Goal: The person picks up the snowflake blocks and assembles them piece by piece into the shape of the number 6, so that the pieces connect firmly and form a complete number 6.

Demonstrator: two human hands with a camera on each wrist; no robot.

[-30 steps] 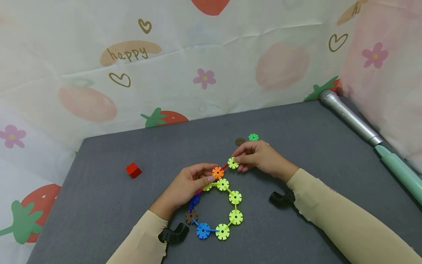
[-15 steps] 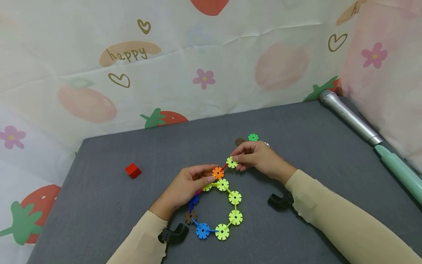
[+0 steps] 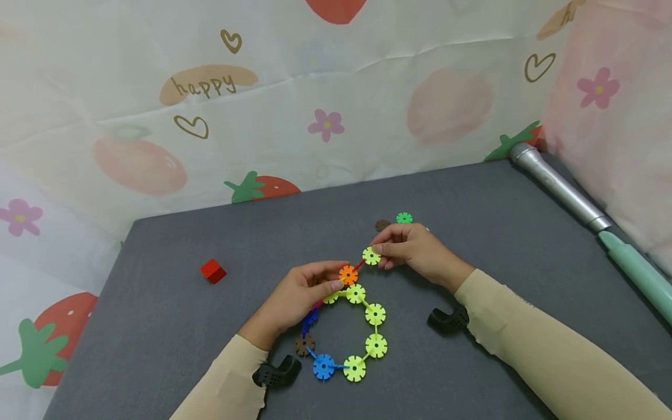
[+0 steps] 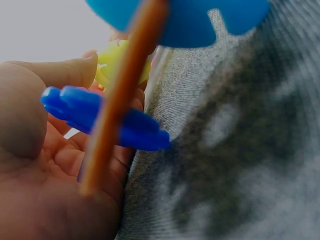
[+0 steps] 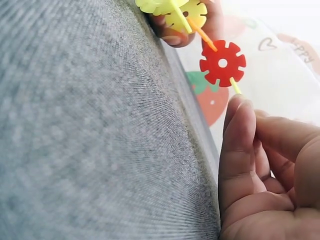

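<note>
Thin notched interlocking discs are joined edge to edge into a ring [image 3: 375, 345], coloured yellow-green, blue, dark blue and brown. At its upper left, my left hand [image 3: 286, 300] grips the ring by thumb and fingers, close to an orange disc [image 3: 348, 275]. A red disc [image 5: 222, 63] extends from the orange one. Slotted into its outer edge is a yellow-green disc [image 3: 371, 255], pinched between the thumb and fingertips of my right hand [image 3: 415, 251]. Close up in the left wrist view, a dark blue disc [image 4: 145, 131] and a blue disc [image 4: 190, 22] partly block the fingers.
Behind my right hand lie a loose green disc [image 3: 404, 217] and a brown disc [image 3: 382, 225]; a white one is mostly hidden. A red cube [image 3: 213, 271] sits to the left on the grey tabletop [image 3: 157, 326]. Along the right edge lies a silver and green microphone [image 3: 564, 189].
Both hands keep their grips almost in place. My right hand and the yellow-green disc shift only slightly; the ring stays where it was.
</note>
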